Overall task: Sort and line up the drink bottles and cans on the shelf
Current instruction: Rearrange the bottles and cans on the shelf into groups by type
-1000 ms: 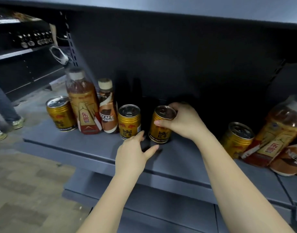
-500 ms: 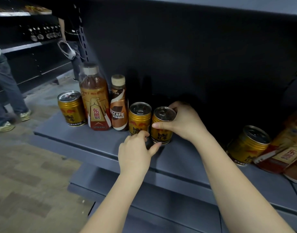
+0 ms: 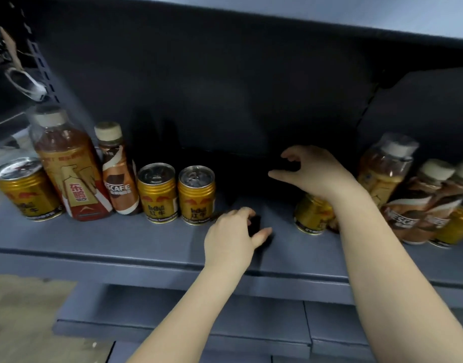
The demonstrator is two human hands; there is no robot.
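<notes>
Now both hands, right hand (image 3: 314, 174) and left hand (image 3: 231, 239), hover empty.

Lower left of the frame: mottled beige floor (image 3: 21, 318). Upper left: white looped object (image 3: 25, 85) hanging beside a slotted upright (image 3: 43, 64).

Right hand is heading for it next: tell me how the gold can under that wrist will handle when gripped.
The gold can looks rigid metal, so it should hold shape. It stands tilted against a bottle, so it may rock or tip when nudged. Its smooth round wall could roll if it falls. Right hand hovers above it.
</notes>
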